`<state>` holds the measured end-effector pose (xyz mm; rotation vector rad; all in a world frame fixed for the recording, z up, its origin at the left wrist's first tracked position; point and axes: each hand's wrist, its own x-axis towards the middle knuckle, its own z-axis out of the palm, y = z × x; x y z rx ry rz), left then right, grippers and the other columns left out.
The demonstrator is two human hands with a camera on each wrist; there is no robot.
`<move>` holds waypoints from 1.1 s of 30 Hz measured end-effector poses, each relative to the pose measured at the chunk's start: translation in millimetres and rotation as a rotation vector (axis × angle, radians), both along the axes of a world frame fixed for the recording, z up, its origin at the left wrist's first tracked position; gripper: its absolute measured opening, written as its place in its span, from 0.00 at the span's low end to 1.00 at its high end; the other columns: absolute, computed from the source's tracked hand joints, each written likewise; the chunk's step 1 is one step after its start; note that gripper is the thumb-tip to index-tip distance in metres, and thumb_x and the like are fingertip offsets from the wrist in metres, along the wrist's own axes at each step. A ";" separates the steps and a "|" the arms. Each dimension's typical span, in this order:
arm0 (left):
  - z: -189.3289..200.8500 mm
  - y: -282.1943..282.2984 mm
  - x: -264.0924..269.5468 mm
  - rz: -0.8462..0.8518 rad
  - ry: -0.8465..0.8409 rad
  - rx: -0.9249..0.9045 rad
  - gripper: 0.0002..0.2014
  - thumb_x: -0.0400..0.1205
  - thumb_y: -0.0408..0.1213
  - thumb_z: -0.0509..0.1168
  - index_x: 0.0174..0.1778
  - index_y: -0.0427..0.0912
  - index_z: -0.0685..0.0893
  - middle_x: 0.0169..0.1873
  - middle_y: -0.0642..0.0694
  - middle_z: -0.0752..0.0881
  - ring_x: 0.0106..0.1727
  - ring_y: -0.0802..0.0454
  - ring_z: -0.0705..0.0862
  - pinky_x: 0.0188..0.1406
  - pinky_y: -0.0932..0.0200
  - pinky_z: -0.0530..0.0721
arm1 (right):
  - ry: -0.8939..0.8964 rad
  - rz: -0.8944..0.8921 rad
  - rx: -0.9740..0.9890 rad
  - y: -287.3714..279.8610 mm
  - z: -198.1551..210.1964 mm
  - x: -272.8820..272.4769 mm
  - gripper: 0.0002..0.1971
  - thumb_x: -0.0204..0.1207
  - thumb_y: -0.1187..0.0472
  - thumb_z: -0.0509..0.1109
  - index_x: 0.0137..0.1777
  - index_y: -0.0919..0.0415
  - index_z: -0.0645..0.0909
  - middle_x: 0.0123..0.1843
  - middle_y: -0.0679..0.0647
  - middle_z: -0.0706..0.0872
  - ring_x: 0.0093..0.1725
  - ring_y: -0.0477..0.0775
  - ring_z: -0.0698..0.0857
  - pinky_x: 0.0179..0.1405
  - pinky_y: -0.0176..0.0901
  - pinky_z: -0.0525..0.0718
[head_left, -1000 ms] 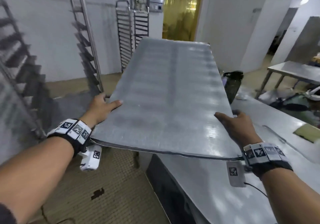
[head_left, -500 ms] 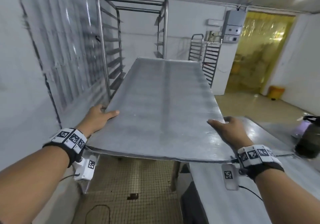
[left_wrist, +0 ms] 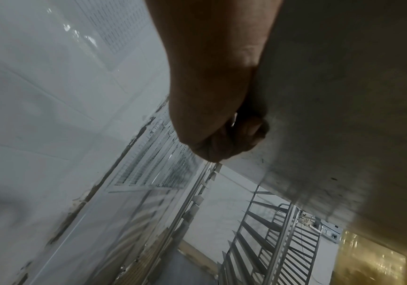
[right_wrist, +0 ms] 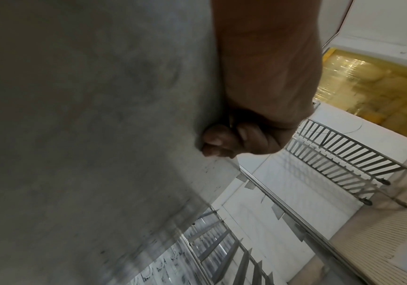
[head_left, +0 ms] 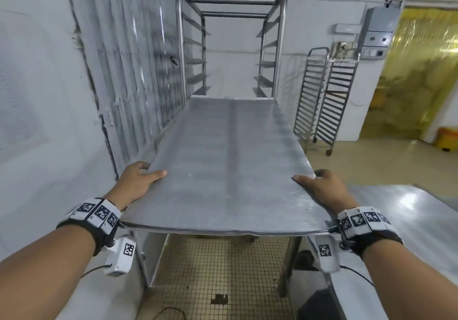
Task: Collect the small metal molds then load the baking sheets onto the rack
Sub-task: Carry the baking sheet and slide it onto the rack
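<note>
Loading step: the flat grey metal baking sheet (head_left: 223,166) was level before the tall steel rack (head_left: 230,44). The left hand (head_left: 135,183) and right hand (head_left: 322,188) gripped its side edges, fingers curled beneath. Next: align with runners.

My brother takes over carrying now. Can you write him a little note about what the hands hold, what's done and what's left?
Left hand: grips the baking sheet's left edge, thumb on top.
Right hand: grips its right edge the same way.
Sheet: held level in the air, far end pointing at the tall rack straight ahead, not yet on its rails.
Done: sheet brought in front of the rack.
Left: slide it onto a pair of rails. No small molds are in view.
</note>
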<state>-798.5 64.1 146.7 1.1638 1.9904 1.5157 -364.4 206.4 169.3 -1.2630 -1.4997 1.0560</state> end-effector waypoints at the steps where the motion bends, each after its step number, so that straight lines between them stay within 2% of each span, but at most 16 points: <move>1: 1.4 8.6 -7.3 -0.006 0.001 0.001 0.22 0.76 0.46 0.80 0.59 0.42 0.81 0.44 0.52 0.86 0.46 0.49 0.88 0.42 0.56 0.85 | -0.014 -0.002 0.003 7.3 -0.2 -7.4 0.17 0.69 0.57 0.85 0.41 0.60 0.78 0.39 0.49 0.88 0.37 0.44 0.87 0.31 0.31 0.82; 3: 3.6 26.0 -22.1 -0.012 0.002 -0.002 0.19 0.77 0.45 0.80 0.57 0.44 0.80 0.42 0.54 0.84 0.43 0.52 0.87 0.40 0.58 0.84 | -0.023 0.004 -0.001 22.9 -1.4 -22.7 0.19 0.69 0.54 0.85 0.47 0.65 0.81 0.39 0.50 0.89 0.37 0.44 0.88 0.28 0.27 0.81; 6: 9.7 48.3 -40.8 -0.019 0.018 -0.014 0.13 0.78 0.43 0.79 0.48 0.48 0.80 0.40 0.53 0.84 0.38 0.56 0.86 0.33 0.62 0.81 | -0.065 -0.021 0.018 40.0 -0.9 -45.4 0.23 0.71 0.53 0.83 0.55 0.69 0.80 0.39 0.50 0.87 0.37 0.45 0.85 0.21 0.21 0.75; 9: 11.4 69.3 -53.2 -0.018 0.027 -0.038 0.11 0.79 0.41 0.78 0.45 0.48 0.81 0.38 0.53 0.84 0.29 0.62 0.86 0.31 0.63 0.82 | -0.086 -0.029 0.021 57.0 3.2 -60.5 0.21 0.73 0.54 0.82 0.54 0.70 0.80 0.35 0.51 0.86 0.31 0.43 0.84 0.19 0.22 0.73; 12: 12.1 92.1 -60.2 -0.015 0.037 -0.042 0.12 0.80 0.37 0.77 0.39 0.50 0.78 0.36 0.55 0.80 0.23 0.67 0.84 0.20 0.76 0.77 | -0.131 -0.047 -0.006 79.6 5.3 -73.7 0.23 0.70 0.50 0.83 0.49 0.70 0.83 0.24 0.50 0.85 0.18 0.40 0.80 0.15 0.28 0.73; 13: 12.5 100.6 -62.0 -0.013 0.047 -0.040 0.12 0.80 0.37 0.77 0.40 0.49 0.79 0.36 0.55 0.79 0.24 0.65 0.83 0.19 0.78 0.76 | -0.137 -0.046 -0.008 87.9 5.8 -76.5 0.21 0.70 0.50 0.83 0.46 0.68 0.83 0.24 0.50 0.85 0.18 0.41 0.80 0.15 0.29 0.74; 15: 12.9 118.1 -67.7 -0.001 0.074 -0.046 0.11 0.80 0.38 0.77 0.41 0.49 0.79 0.36 0.56 0.78 0.32 0.64 0.79 0.20 0.77 0.74 | -0.150 -0.037 -0.002 105.4 6.6 -81.0 0.17 0.71 0.50 0.83 0.42 0.63 0.81 0.31 0.51 0.86 0.25 0.44 0.83 0.19 0.31 0.77; 17: 9.9 137.4 -75.1 0.008 0.078 -0.066 0.10 0.80 0.40 0.77 0.47 0.45 0.81 0.38 0.54 0.80 0.35 0.63 0.78 0.26 0.71 0.74 | -0.184 -0.015 0.018 119.6 8.1 -86.5 0.17 0.72 0.51 0.81 0.39 0.58 0.77 0.34 0.51 0.84 0.30 0.46 0.81 0.22 0.31 0.76; 21: 1.4 180.4 -84.6 0.039 0.087 -0.094 0.19 0.79 0.44 0.78 0.59 0.40 0.81 0.51 0.43 0.84 0.38 0.60 0.81 0.33 0.64 0.76 | -0.200 0.008 0.006 160.9 6.8 -92.8 0.18 0.73 0.51 0.81 0.41 0.63 0.78 0.31 0.54 0.82 0.28 0.49 0.78 0.13 0.24 0.71; 23: -0.8 202.7 -90.2 0.045 0.082 -0.112 0.25 0.77 0.47 0.79 0.64 0.38 0.82 0.55 0.42 0.86 0.42 0.55 0.84 0.37 0.61 0.79 | -0.193 0.020 0.008 184.6 6.6 -94.5 0.18 0.74 0.52 0.80 0.42 0.65 0.79 0.30 0.56 0.81 0.26 0.50 0.75 0.13 0.26 0.69; 25: -3.0 221.9 -94.9 0.051 0.072 -0.130 0.30 0.76 0.50 0.80 0.68 0.37 0.82 0.57 0.41 0.88 0.44 0.53 0.86 0.36 0.60 0.81 | -0.220 0.030 -0.003 207.7 5.4 -94.6 0.18 0.74 0.50 0.80 0.41 0.64 0.78 0.28 0.56 0.81 0.25 0.51 0.75 0.16 0.29 0.72; 28: -3.6 245.6 -97.1 0.060 0.063 -0.130 0.32 0.74 0.52 0.81 0.68 0.37 0.82 0.56 0.41 0.89 0.44 0.52 0.88 0.34 0.60 0.82 | -0.229 0.054 -0.029 241.3 4.9 -96.1 0.22 0.71 0.46 0.81 0.43 0.66 0.81 0.24 0.54 0.81 0.20 0.48 0.76 0.19 0.34 0.74; 31: -7.3 264.3 -101.8 0.068 0.058 -0.134 0.34 0.72 0.55 0.82 0.68 0.39 0.82 0.56 0.41 0.89 0.48 0.48 0.90 0.38 0.58 0.85 | -0.215 0.081 -0.033 266.8 1.6 -100.6 0.22 0.71 0.48 0.81 0.45 0.67 0.81 0.30 0.59 0.82 0.27 0.53 0.78 0.25 0.41 0.74; 33: -9.0 275.0 -104.7 0.065 0.047 -0.140 0.34 0.71 0.55 0.82 0.67 0.39 0.82 0.56 0.41 0.89 0.49 0.47 0.90 0.41 0.56 0.87 | -0.224 0.060 -0.012 279.0 -0.2 -104.0 0.19 0.72 0.50 0.81 0.44 0.63 0.78 0.33 0.59 0.84 0.29 0.53 0.79 0.24 0.38 0.75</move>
